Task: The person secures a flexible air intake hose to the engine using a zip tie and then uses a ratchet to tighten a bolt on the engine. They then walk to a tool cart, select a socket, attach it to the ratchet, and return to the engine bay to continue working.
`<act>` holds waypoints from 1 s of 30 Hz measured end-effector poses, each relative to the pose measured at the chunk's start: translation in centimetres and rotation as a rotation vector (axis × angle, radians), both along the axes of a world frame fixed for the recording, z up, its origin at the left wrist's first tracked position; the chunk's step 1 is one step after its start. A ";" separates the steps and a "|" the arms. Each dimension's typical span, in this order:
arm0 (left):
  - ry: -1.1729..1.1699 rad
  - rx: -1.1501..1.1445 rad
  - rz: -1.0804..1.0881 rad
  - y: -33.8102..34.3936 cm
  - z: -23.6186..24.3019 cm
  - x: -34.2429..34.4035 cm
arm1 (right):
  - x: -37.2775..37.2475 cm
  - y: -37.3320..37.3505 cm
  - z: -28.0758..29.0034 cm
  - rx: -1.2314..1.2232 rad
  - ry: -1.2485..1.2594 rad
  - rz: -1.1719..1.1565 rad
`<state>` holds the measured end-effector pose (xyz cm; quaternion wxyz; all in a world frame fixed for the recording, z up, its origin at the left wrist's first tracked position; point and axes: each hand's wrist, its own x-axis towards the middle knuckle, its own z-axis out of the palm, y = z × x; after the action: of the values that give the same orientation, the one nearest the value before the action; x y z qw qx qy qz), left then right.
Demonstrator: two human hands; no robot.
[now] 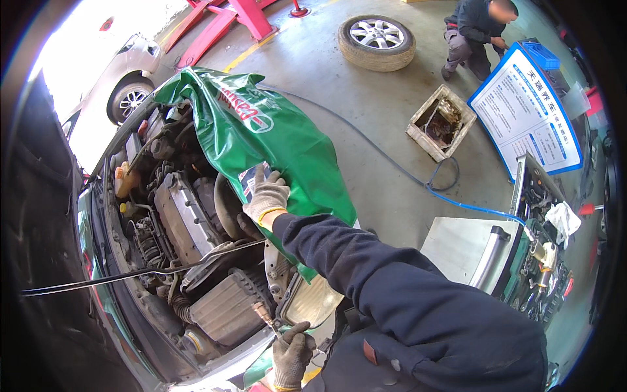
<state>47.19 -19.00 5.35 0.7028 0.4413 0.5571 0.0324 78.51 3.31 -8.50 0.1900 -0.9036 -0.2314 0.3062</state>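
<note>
A tall white sign board (526, 108) with a blue border and blocks of blue print stood tilted on the floor at far right. On the green fender cover (274, 137) over the car's right side was a red-and-white logo, and I held a small dark package (251, 179) with a pale label against it.

Glossy green plastic fender cover (274, 140), knitted cloth gloves on hands, probably metal tool (264, 315)

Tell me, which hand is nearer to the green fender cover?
The right hand: it rests on the green fender cover. The left hand is below it, holding a tool at the car's front.
</note>
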 end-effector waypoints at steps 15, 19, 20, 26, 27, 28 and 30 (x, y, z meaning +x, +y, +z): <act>-0.515 0.105 -0.297 2.0 -1.1 5.0 | -5.5 -37.7 9.5 1.219 0.807 -0.134; -0.548 0.252 -0.624 -3.7 1.1 8.3 | -14.7 -45.6 13.7 0.932 0.129 -0.344; -0.542 0.349 -0.777 -5.4 1.8 9.1 | -16.5 -46.9 14.3 0.773 -0.024 -0.396; -0.486 0.007 -1.132 -10.7 5.2 10.0 | -20.9 -59.2 17.6 0.811 0.009 -0.702; -0.522 -0.013 -1.225 -11.5 5.5 10.0 | -20.9 -61.5 18.4 0.712 -0.051 -0.611; -0.551 -0.021 -1.298 -12.5 5.6 10.0 | -21.5 -62.8 19.0 0.801 -0.039 -0.650; -0.473 -0.085 -1.438 -14.5 6.1 10.1 | -22.0 -66.2 20.3 0.847 0.230 -0.557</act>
<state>57.31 -33.55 11.49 0.6679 0.6497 -0.0326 -0.3615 56.51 -62.89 11.77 0.6376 -0.7353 -0.0632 0.2209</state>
